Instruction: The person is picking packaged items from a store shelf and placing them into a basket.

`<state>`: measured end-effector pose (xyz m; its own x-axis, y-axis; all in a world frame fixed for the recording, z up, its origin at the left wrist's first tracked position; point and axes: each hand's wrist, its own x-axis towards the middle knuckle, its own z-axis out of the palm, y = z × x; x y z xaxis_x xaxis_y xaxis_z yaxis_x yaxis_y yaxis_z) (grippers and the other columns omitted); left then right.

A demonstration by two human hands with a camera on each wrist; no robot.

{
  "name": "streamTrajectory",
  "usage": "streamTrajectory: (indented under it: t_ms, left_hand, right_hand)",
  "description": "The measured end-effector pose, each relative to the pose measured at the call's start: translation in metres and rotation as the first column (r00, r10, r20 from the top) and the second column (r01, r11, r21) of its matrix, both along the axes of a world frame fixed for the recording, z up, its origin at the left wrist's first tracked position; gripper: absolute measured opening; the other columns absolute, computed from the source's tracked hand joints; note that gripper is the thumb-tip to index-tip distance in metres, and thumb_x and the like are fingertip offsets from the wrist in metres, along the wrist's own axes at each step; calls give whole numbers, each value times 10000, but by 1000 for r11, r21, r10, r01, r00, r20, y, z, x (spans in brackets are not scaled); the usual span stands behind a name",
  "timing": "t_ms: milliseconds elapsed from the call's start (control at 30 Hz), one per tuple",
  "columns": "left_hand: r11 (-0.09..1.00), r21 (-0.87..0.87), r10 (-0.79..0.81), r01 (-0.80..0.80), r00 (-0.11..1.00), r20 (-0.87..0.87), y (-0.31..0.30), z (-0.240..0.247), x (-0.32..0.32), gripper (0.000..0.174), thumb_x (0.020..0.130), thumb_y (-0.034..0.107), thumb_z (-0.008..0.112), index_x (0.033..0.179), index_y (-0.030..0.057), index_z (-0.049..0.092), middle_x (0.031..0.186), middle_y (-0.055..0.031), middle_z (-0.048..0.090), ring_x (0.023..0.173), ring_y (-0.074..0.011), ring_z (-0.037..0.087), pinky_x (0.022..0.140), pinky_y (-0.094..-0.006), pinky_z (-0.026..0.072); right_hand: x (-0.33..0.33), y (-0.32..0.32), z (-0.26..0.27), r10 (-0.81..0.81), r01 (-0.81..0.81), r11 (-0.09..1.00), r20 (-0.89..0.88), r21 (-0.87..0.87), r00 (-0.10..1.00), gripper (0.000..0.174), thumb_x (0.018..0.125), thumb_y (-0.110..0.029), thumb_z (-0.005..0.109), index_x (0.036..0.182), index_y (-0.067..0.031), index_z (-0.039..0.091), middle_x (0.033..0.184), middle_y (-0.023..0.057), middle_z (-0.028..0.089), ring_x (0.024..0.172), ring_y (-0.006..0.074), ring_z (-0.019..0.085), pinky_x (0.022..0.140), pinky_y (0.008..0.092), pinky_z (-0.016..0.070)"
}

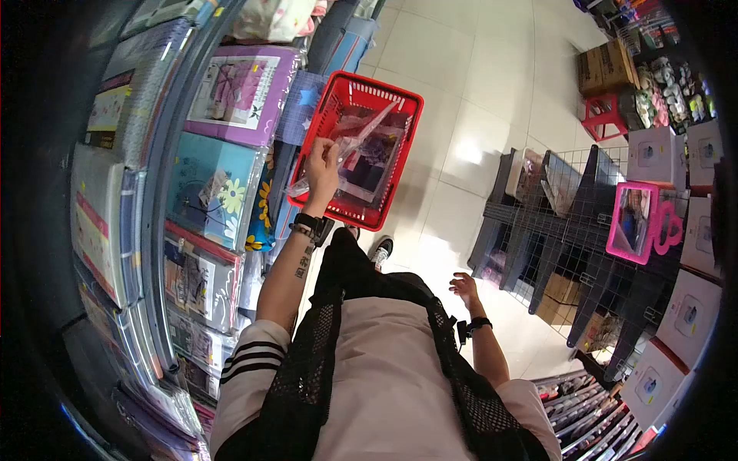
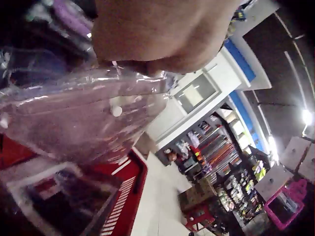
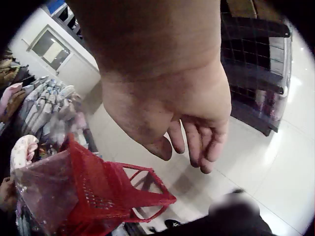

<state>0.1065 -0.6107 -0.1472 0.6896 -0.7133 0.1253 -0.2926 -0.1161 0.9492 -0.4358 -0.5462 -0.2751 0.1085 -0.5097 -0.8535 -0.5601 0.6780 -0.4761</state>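
Observation:
My left hand (image 1: 323, 170) pinches the top edge of a clear plastic bag (image 1: 357, 144) and holds it over a red shopping basket (image 1: 417, 115). Up close in the left wrist view, the bag (image 2: 74, 115) looks mauve inside and has white snap buttons. Beneath it in the basket lies another packaged item (image 1: 371, 165), dark with a clear border. The right wrist view shows the basket (image 3: 98, 187) on a red stool (image 3: 157, 196). My right hand (image 1: 463, 288) hangs at my side with loosely curled fingers, holding nothing.
Shelves of packaged bedding, among them a purple pack (image 1: 284, 92) and a teal pack (image 1: 196, 180), run along the left. At right stands a black wire rack (image 1: 569, 246) with a pink-framed item (image 1: 615, 230) and white boxes (image 1: 653, 157). Pale floor tiles (image 1: 453, 115) lie between.

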Motion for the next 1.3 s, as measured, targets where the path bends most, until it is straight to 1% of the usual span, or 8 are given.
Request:
streamTrajectory:
  t_ms: [333, 500, 633, 700, 767, 833, 1133, 1300]
  left_hand:
    - [979, -201, 38, 16, 964, 264, 47, 187, -39, 104, 914, 93, 549, 958, -1, 545, 803, -143, 616, 687, -249, 615, 624, -333, 480]
    - [968, -215, -57, 130, 947, 316, 123, 245, -90, 85, 903, 12, 567, 970, -2, 516, 881, -135, 612, 747, -185, 589, 673, -298, 479]
    - [904, -364, -69, 225, 916, 395, 181, 284, -120, 97, 914, 15, 551, 984, 7, 485, 871, -164, 626, 771, -266, 624, 699, -360, 500]
    - [899, -406, -17, 163, 940, 340, 205, 297, -134, 84, 926, 77, 560, 968, 27, 507, 849, -140, 637, 792, -267, 637, 709, -374, 499]
    - [925, -291, -70, 244, 863, 501, 230, 309, -143, 83, 924, 124, 578, 950, 53, 542, 858, -101, 654, 814, -266, 646, 728, -387, 490]
    - [944, -209, -90, 254, 811, 577, 252, 311, -154, 70, 902, 123, 604, 940, 70, 580, 898, -69, 667, 848, -270, 652, 753, -388, 468]
    - [965, -249, 231, -79, 708, 668, 337, 325, -181, 132, 873, 13, 591, 989, 48, 538, 949, -117, 659, 917, -280, 624, 792, -399, 442]
    - [802, -498, 583, -330, 613, 533, 395, 302, -197, 213, 773, -62, 666, 903, 23, 520, 1023, -167, 625, 927, -323, 610, 809, -395, 459]
  right_hand:
    - [144, -92, 77, 95, -98, 995, 521, -23, 848, 478, 944, -324, 508, 1317, -30, 451, 1131, 178, 622, 977, 275, 642, 801, 350, 512]
    - [217, -102, 122, -463, -237, 770, 774, 593, 433, 649, 939, -529, 430, 1374, -49, 383, 1292, 246, 512, 1104, 360, 573, 754, 401, 576]
    - [247, -81, 133, -529, -202, 790, 811, 578, 250, 753, 919, -610, 384, 1415, -49, 308, 1366, 283, 415, 1178, 366, 525, 731, 406, 597]
    - [258, -64, 184, -541, -216, 726, 737, 652, 405, 831, 864, -651, 473, 1324, 38, 414, 1281, 242, 524, 1154, 369, 537, 1011, 497, 429]
    - [242, -75, 95, -476, -216, 697, 666, 684, 574, 872, 867, -655, 463, 1319, 88, 405, 1267, 235, 542, 1147, 357, 546, 1032, 483, 405]
    - [250, -45, 160, -296, -353, 724, 729, 593, 617, 744, 898, -582, 488, 1252, 71, 491, 1234, 216, 566, 1116, 320, 569, 1000, 433, 439]
    - [281, -22, 70, 102, -541, 797, 824, 268, 558, 444, 849, -169, 605, 1248, 7, 521, 1098, 116, 611, 1003, 217, 585, 910, 348, 473]
    - [283, 46, 216, 4, -522, 787, 844, 329, 537, 406, 846, -128, 593, 1221, 7, 517, 1129, 156, 612, 1045, 257, 598, 957, 399, 482]
